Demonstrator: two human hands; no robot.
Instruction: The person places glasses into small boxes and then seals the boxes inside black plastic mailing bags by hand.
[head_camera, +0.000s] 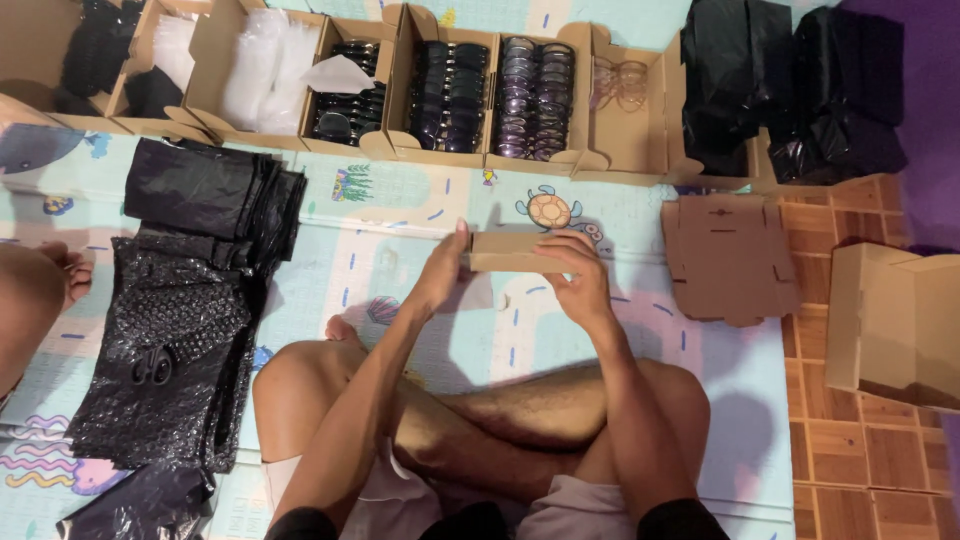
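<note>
I sit cross-legged on a patterned play mat (400, 215). Both hands hold a small brown cardboard box (505, 252) in front of me, above the mat. My left hand (443, 270) grips its left end with the thumb up against the side. My right hand (575, 272) wraps over its right end, fingers curled on top. The box looks flat and shut; its far side is hidden.
A row of open cardboard trays (400, 60) with several glasses runs along the back. Black bubble bags (175, 340) with scissors (152, 366) lie left, flat box blanks (728, 257) and a folded box (895, 325) right. Another person's knee (28, 300) shows at left.
</note>
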